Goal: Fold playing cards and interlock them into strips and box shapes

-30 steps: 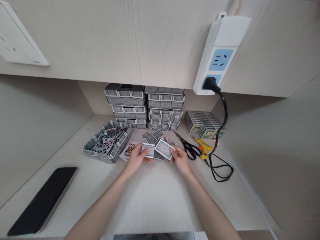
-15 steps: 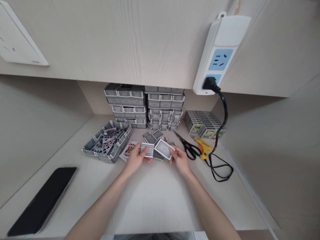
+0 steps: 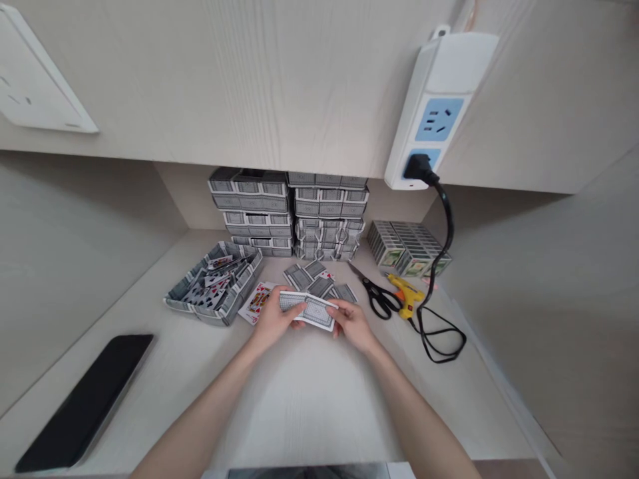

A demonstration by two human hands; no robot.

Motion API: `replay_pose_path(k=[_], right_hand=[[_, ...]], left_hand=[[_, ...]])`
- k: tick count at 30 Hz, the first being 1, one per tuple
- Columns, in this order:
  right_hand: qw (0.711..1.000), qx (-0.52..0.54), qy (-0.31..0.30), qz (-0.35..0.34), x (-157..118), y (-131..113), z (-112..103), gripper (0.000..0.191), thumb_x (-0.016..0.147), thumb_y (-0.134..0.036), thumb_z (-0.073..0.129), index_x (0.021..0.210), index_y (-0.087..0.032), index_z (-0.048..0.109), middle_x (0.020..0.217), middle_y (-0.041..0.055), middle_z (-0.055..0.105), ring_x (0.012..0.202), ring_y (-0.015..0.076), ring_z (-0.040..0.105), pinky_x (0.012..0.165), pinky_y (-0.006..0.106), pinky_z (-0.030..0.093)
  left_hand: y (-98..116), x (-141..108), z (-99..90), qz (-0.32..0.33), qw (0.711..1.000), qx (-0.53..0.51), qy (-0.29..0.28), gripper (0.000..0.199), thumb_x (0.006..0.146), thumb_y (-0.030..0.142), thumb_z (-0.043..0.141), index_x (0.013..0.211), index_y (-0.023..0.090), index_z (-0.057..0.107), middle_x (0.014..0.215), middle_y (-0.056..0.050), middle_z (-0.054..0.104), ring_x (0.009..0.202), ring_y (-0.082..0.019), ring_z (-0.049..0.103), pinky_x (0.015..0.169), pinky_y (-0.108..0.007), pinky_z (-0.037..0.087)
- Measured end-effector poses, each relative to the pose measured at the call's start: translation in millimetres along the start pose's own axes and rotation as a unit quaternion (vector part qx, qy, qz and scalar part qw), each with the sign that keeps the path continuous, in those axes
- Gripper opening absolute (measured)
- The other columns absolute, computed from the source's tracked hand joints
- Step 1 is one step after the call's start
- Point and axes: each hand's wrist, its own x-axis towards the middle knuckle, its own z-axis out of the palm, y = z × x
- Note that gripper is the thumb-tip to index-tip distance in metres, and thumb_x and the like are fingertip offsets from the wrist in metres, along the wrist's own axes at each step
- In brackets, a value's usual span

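Grey-backed card [image 3: 313,311] lies crosswise between hands.

2 grey-backed playing cards [image 3: 312,309], face down and overlapping, are held level just above the desk [image 3: 309,399] between both hands.

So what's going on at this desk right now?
A person holds playing cards face down between the left hand and right hand, over loose cards on the desk. A tray of cards sits to the left; scissors and a glue gun lie to the right.
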Motion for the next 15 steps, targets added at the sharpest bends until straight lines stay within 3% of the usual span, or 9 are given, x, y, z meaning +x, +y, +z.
replay_pose_path(k=[4,9,15], right_hand=[[1.0,-0.008,-0.024,0.008,-0.1,1.7,-0.8,0.034,0.067,-0.044,0.063,0.087,-0.017,0.065,0.047,-0.0046,0.054,0.031,0.0081,0.043,0.031,0.021,0.03],[0.999,-0.009,-0.03,0.004,-1.8,-1.3,-0.5,0.032,0.066,-0.044,0.064,0.083,-0.017,0.065,0.045,-0.0054,0.053,0.03,0.0076,0.041,0.031,0.02,0.03],[0.999,0.005,-0.034,0.004,-2.2,-2.3,0.9,0.031,0.065,-0.044,0.065,0.081,-0.017,0.065,0.045,-0.0055,0.053,0.029,0.007,0.04,0.03,0.02,0.029]], left_hand=[[0.9,-3.3,-0.8,0.034,0.997,0.07,-0.011,0.055,0.063,0.031,0.069,0.109,0.022,0.041,0.065,0.006,0.056,0.035,-0.01,0.052,0.031,-0.021,0.042],[1.3,-6.5,0.6,0.043,0.99,0.118,-0.057,0.03,0.068,0.034,0.064,0.093,0.019,0.056,0.07,0.002,0.059,0.036,-0.008,0.052,0.031,-0.019,0.041],[0.3,-9.9,4.7,0.046,0.99,0.125,-0.054,0.028,0.069,0.034,0.062,0.091,0.019,0.055,0.06,0.004,0.057,0.035,-0.01,0.052,0.033,-0.021,0.042]])
